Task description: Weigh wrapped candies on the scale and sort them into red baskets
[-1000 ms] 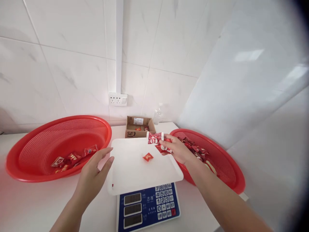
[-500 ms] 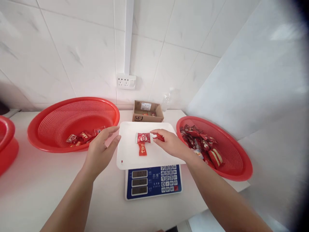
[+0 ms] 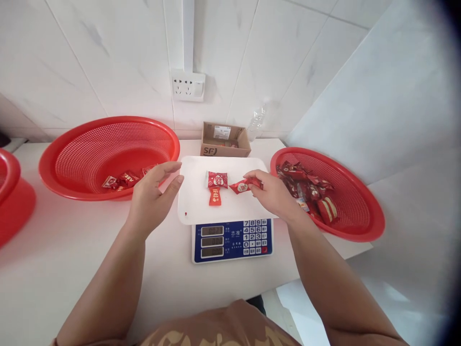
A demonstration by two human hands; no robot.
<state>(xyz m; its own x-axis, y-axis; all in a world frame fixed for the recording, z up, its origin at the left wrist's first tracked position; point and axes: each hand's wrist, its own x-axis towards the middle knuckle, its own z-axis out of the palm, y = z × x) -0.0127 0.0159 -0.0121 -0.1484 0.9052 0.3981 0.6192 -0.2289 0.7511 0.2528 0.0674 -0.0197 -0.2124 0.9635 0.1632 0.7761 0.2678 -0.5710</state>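
Note:
My right hand (image 3: 270, 192) pinches a red wrapped candy (image 3: 242, 186) at the right part of the white scale tray (image 3: 196, 211). Left of it on the tray lie a red-and-pink candy packet (image 3: 217, 179) and a smaller orange-red wrapped candy (image 3: 215, 196) just below, the two touching. By the tray's left edge is my left hand (image 3: 153, 197), fingers apart and holding nothing. A tiny dark red bit (image 3: 186, 214) sits near the tray's front left corner. The blue keypad panel of the scale (image 3: 233, 242) shows below the tray; its display digits are too faint to read.
A red mesh basket (image 3: 72, 149) with several candies stands left, and another red basket (image 3: 360, 211) with a heap of packets stands right. Behind the scale are a cardboard box (image 3: 225, 150) and a clear plastic bottle (image 3: 256, 122). Part of another red basket (image 3: 9, 192) shows far left.
My right hand has drawn back to the right, and the candy in it shows more plainly. My left hand stays open by the tray. The view has tilted down.

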